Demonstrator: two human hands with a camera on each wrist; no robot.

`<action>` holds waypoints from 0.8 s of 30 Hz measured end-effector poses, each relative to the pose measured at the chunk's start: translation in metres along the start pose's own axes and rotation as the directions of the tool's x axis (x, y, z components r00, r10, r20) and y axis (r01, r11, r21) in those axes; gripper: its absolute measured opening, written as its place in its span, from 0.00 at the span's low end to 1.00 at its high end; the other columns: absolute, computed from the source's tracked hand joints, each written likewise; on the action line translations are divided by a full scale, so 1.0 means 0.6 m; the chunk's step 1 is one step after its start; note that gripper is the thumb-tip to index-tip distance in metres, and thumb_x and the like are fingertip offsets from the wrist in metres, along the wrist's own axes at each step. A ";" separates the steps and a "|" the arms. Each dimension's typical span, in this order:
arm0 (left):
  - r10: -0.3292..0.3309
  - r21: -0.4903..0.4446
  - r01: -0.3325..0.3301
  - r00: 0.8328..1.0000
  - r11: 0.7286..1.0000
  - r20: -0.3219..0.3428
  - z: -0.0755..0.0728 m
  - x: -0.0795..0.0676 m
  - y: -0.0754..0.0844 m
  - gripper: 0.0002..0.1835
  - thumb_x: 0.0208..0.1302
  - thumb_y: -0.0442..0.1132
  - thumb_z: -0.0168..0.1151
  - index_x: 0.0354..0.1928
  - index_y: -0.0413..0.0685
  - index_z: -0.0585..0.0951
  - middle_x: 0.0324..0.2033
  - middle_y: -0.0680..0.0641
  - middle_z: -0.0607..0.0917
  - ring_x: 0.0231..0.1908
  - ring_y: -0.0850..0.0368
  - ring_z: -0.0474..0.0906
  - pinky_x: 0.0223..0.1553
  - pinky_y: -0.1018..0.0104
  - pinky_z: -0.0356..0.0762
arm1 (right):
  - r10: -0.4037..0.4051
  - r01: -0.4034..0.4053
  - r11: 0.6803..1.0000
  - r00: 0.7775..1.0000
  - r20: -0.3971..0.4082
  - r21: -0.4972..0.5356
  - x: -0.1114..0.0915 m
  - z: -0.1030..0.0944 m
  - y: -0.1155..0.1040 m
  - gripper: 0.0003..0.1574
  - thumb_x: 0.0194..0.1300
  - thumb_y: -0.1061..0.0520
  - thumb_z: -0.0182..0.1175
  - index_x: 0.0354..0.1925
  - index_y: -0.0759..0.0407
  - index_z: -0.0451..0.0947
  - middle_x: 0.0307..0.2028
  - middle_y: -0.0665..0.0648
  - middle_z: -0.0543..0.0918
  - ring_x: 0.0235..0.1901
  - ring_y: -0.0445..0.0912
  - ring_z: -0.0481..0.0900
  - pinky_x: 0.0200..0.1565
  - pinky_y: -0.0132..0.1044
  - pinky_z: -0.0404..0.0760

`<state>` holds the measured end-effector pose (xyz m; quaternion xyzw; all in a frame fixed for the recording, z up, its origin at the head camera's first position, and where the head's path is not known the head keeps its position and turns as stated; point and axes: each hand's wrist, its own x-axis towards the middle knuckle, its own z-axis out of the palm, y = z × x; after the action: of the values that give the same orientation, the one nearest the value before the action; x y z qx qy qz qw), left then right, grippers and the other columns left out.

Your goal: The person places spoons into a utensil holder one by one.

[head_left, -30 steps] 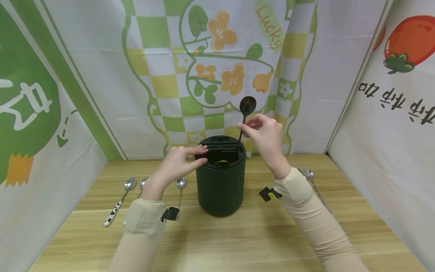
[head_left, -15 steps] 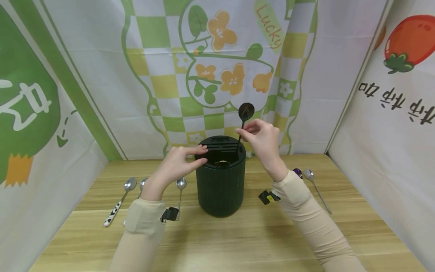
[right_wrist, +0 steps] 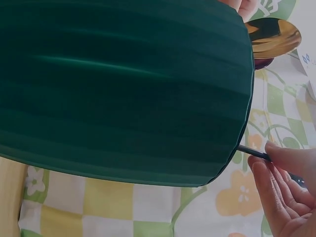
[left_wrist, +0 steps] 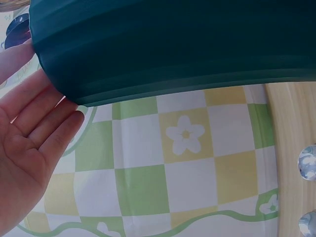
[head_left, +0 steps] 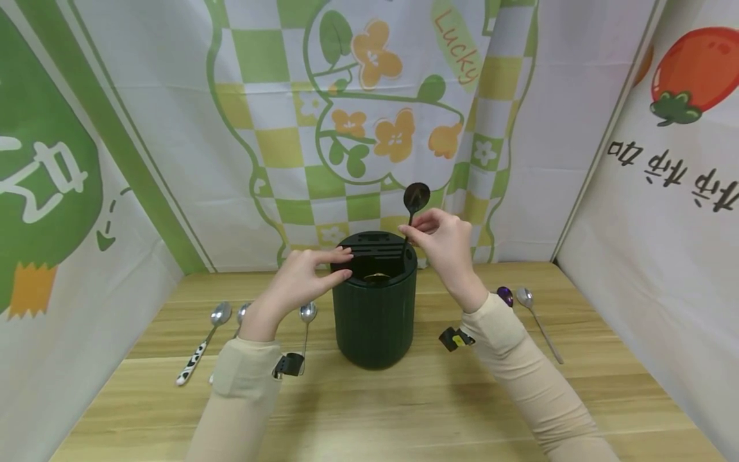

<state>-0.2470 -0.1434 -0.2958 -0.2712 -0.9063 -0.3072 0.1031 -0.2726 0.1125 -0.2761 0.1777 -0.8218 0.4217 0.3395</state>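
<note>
A dark green ribbed utensil holder (head_left: 374, 324) stands upright on the table, with a slotted black insert in its top. My right hand (head_left: 449, 250) pinches the thin handle of a black spoon (head_left: 417, 196) between thumb and fingers. The spoon's bowl points up, and its handle end runs down into the right side of the holder's opening. My left hand (head_left: 296, 277) rests at the left rim, fingers and thumb extended and apart. In the right wrist view a gold spoon (right_wrist: 279, 39) shows above the rim, with a dark purple edge (right_wrist: 263, 63) below it.
Left of the holder lie a cow-print-handled spoon (head_left: 199, 353), another spoon (head_left: 242, 312) partly behind my left wrist, and a silver spoon (head_left: 308, 312). To the right are a purple spoon (head_left: 505, 295) and a silver spoon (head_left: 539, 326). A patterned curtain (head_left: 271, 144) hangs behind.
My right hand has moved down and slightly left, lowering the black spoon further into the holder. The purple spoon has come into view beside my right sleeve. My left hand stays at the rim.
</note>
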 end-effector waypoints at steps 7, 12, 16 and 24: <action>-0.015 0.002 0.015 1.000 1.000 0.007 -0.001 0.000 0.002 0.23 0.64 0.52 0.60 0.59 0.53 0.79 0.58 0.55 0.79 0.62 0.51 0.71 0.57 0.51 0.72 | 0.017 -0.016 0.999 0.999 0.028 -0.045 -0.005 0.001 0.003 0.15 0.54 0.48 0.71 0.28 0.59 0.82 0.23 0.55 0.86 0.20 0.41 0.83 0.28 0.38 0.80; -0.021 0.004 0.021 1.000 1.000 0.008 -0.001 0.000 0.003 0.23 0.64 0.53 0.60 0.58 0.54 0.79 0.58 0.55 0.79 0.62 0.51 0.70 0.56 0.52 0.72 | 0.015 -0.013 0.999 0.999 0.036 -0.048 -0.006 0.003 0.006 0.15 0.54 0.48 0.71 0.28 0.59 0.82 0.24 0.56 0.86 0.21 0.42 0.84 0.28 0.38 0.81; -0.017 0.004 0.016 1.000 1.000 0.010 -0.001 0.000 0.002 0.23 0.64 0.53 0.60 0.58 0.54 0.79 0.58 0.55 0.79 0.62 0.51 0.70 0.57 0.51 0.72 | 0.020 -0.017 0.998 0.999 0.047 -0.058 -0.009 0.006 0.008 0.15 0.54 0.48 0.71 0.28 0.58 0.82 0.24 0.55 0.86 0.21 0.42 0.83 0.28 0.37 0.80; -0.017 0.003 0.017 1.000 1.000 0.008 -0.001 0.000 0.002 0.23 0.64 0.53 0.60 0.58 0.54 0.79 0.58 0.55 0.79 0.63 0.51 0.70 0.57 0.51 0.72 | 0.022 -0.017 0.998 0.997 0.069 -0.067 -0.014 0.008 0.007 0.15 0.53 0.49 0.71 0.26 0.58 0.81 0.23 0.55 0.86 0.22 0.42 0.83 0.28 0.37 0.80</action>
<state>-0.2460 -0.1428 -0.2946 -0.2647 -0.9094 -0.3058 0.0972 -0.2709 0.1107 -0.2866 0.1729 -0.8484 0.3910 0.3122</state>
